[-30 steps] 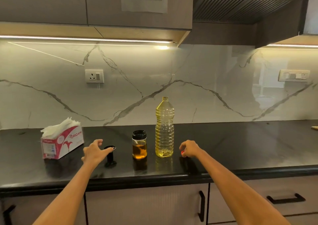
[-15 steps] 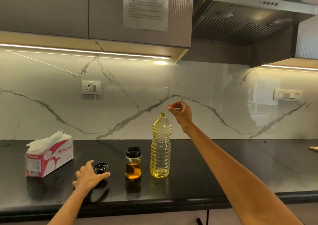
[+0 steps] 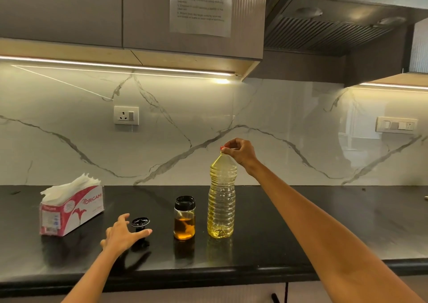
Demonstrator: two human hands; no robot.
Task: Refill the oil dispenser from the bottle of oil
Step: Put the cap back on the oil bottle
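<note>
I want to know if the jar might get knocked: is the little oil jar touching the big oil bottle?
Apart. The head view shows a strip of black counter between the jar and the bottle.

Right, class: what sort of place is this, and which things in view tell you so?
Most likely a home kitchen. A steel extractor hood hangs by grey wall cupboards, a glossy black stone worktop runs below a white marble splashback, and a clear plastic bottle of yellow oil stands on it.

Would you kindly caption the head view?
Right hand sets red cap on oil bottle; left hand beside dispenser lid.
</note>
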